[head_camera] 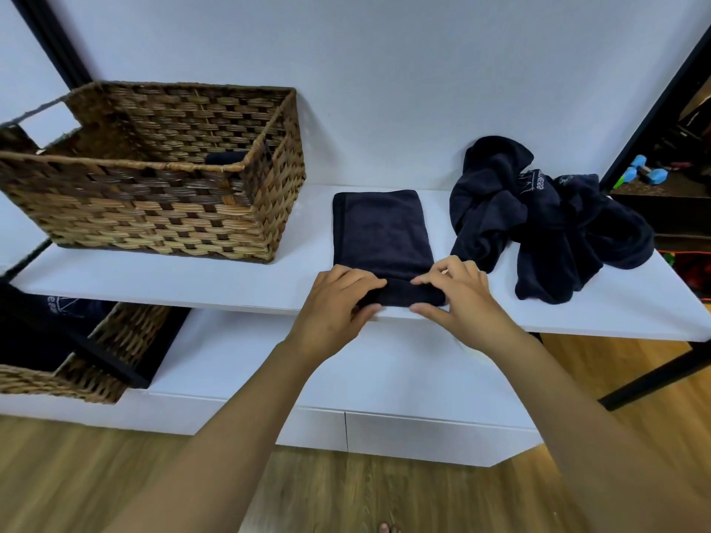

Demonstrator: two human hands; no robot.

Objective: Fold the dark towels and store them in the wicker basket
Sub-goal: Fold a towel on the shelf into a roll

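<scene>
Progress is partial: one dark towel is seen inside the wicker basket; a folded towel is being rolled on the shelf, its near end pinched by both hands, left and right; a crumpled pile is left.

Soft, matt terry cloth in the dark towel and the crumpled pile. Rough woven wicker, tan and brown, on the basket; smooth matt white on the shelf. Wood-grain floor, slight sheen; black frame, material unclear.
</scene>
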